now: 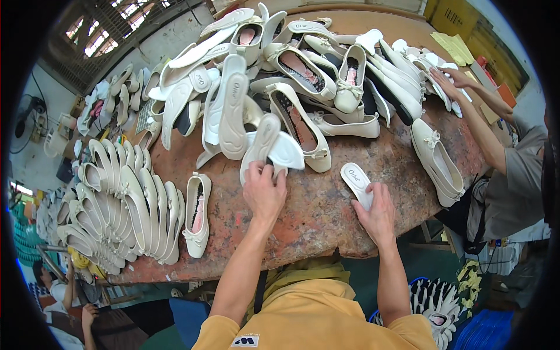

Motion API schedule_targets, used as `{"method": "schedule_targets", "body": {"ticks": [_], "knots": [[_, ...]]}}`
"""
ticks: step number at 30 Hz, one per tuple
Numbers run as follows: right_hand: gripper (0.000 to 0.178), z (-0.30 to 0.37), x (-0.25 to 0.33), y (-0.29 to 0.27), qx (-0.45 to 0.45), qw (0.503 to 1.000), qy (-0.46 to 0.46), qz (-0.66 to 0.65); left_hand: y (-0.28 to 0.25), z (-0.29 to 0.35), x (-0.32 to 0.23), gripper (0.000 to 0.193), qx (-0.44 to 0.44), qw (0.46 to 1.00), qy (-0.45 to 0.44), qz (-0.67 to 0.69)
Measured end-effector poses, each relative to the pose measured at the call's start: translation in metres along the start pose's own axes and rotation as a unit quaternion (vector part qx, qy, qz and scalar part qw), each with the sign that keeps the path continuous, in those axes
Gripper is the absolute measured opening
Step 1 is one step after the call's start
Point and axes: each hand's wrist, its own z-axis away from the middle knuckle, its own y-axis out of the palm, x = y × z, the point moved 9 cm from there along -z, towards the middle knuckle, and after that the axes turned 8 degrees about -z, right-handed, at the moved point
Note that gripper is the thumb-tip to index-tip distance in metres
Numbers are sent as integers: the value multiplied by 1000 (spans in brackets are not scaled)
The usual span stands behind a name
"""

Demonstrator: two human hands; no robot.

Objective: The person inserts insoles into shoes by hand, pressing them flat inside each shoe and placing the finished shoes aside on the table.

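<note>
My left hand (pixel 266 191) is closed around the lower end of a cream insole (pixel 265 139) at the front of a heap. Under and beside it lies a white insole piece (pixel 286 151). To the right, my right hand (pixel 377 213) grips another cream insole (pixel 354 177) low over the table, its printed end pointing away from me. Between and behind my hands rests a cream flat shoe (pixel 298 125) with a patterned lining. A single bow-trimmed shoe (pixel 197 214) stands left of my left forearm.
Many shoes and insoles (pixel 236 105) are heaped across the worn table (pixel 402 181). Nested rows of shoes (pixel 134 198) fill its left side. At the right, a co-worker's hands (pixel 449 84) touch a row of pale pieces, near a stacked pair of shoes (pixel 436 160).
</note>
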Motion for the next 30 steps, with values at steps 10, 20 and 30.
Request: {"method": "schedule_targets", "body": {"ticks": [10,20,30], "knots": [[42,19,-3,10,30,979,53,-194,-74,151,133,27,32,987,-135,80],[42,106,152,127,533,715,-70,-447,-74,158,138,31,21,987,-138,75],[44,-117,206,139,196,925,-168,-280,-80,169,129,23,176,936,15,305]]}}
